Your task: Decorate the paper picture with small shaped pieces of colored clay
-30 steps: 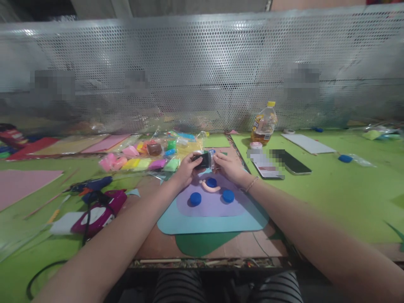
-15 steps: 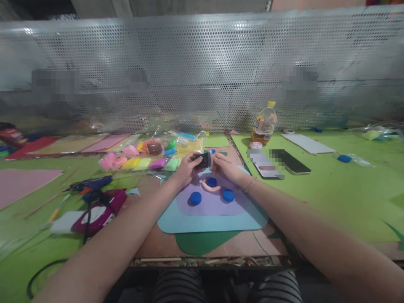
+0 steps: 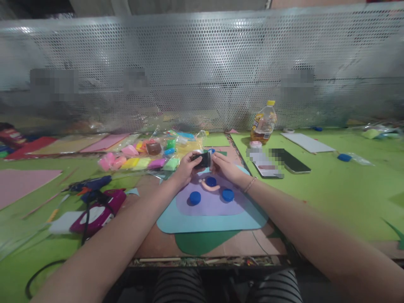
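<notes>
Black packet [image 3: 202,160] pinched between left hand [image 3: 186,169] and right hand [image 3: 227,168], arms outstretched.

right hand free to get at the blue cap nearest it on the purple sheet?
Probably not right away. The right hand is pinching the small black packet together with the left hand. The path itself looks open: the blue cap lies uncovered on the purple sheet, just below that wrist.
</notes>
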Motion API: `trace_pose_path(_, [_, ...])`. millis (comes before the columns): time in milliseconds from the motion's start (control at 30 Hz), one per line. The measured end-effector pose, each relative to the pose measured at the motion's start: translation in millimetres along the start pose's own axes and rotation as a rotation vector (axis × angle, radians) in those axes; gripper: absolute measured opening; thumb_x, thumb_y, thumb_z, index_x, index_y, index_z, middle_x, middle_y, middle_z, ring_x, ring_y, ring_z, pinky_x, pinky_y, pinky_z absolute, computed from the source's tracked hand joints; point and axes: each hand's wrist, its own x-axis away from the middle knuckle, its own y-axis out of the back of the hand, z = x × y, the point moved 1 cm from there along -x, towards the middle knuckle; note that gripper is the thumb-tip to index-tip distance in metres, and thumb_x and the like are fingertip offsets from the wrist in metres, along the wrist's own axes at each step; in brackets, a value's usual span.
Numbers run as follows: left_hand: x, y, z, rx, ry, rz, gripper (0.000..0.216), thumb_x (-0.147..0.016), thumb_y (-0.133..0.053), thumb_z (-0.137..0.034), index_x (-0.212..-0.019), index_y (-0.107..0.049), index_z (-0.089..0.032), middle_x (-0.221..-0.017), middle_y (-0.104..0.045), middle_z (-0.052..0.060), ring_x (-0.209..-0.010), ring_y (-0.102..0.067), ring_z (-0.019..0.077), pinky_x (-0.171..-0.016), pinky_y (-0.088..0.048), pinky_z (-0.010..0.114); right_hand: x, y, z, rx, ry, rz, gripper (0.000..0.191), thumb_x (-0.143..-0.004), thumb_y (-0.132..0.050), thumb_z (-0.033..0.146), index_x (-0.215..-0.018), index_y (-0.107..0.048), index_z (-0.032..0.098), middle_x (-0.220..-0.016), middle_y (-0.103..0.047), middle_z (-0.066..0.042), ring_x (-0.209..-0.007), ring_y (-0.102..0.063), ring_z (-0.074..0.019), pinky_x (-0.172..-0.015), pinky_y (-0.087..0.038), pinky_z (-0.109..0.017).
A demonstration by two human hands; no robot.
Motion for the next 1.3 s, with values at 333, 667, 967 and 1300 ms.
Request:
trace_pose_path(333, [1, -1, 0, -0.014, -0.004, 0.0, 0.038, -0.058, -0.075, -0.031, -0.087, -0.054, -0.018, -0.082, -0.055, -0.002, -0.07, -0.06, 0.0115, -0.058, -0.053, 0.024, -3, 2, -5, -0.073, -0.042, -0.006, 0.033, -0.083, -0.045, 0.049, -0.067, -0.045, 0.02, -0.058, -0.05, 0.003, -0.052, -0.048, -0.0111, -0.053, -0.039, -0.025])
trace_pose_path(667, [2, -2, -1, -0.032, -0.013, -0.007, 0.037, -0.058, -0.075, -0.031, -0.086, -0.054, -0.017, -0.081, -0.055, -0.001, -0.071, -0.06, 0.0119, -0.055, -0.053, 0.022, -3, 0, 1, 0.045, -0.054, -0.063, 0.026, -0.08, -0.046, 0.041, -0.064, -0.043, 0.02, -0.054, -0.049, 0.003, -0.05, -0.047, -0.0102, -0.05, -0.038, -0.022])
trace_pose_path(967, [2, 2, 0, -0.21, -0.084, 0.042, 0.035, -0.065, -0.071, -0.034, -0.09, -0.055, -0.017, -0.084, -0.055, 0.001, -0.076, -0.058, 0.0131, -0.057, -0.055, 0.024, -2, 3, 2, 0.36, -0.054, -0.088, 0.009, -0.072, -0.041, 0.017, -0.064, -0.043, 0.019, -0.051, -0.048, 0.004, -0.047, -0.046, -0.0106, -0.046, -0.034, -0.021])
trace_pose_path(1300, [6, -4, -6, -0.344, -0.203, 0.009, 0.031, -0.066, -0.068, -0.034, -0.089, -0.054, -0.017, -0.089, -0.055, 0.003, -0.081, -0.058, 0.0163, -0.062, -0.058, 0.031, -2, 5, 6, 0.805, 0.093, -0.169, 0.009, -0.07, -0.041, 0.016, -0.061, -0.041, 0.019, -0.057, -0.047, 0.003, -0.055, -0.044, -0.0119, -0.051, -0.027, -0.023])
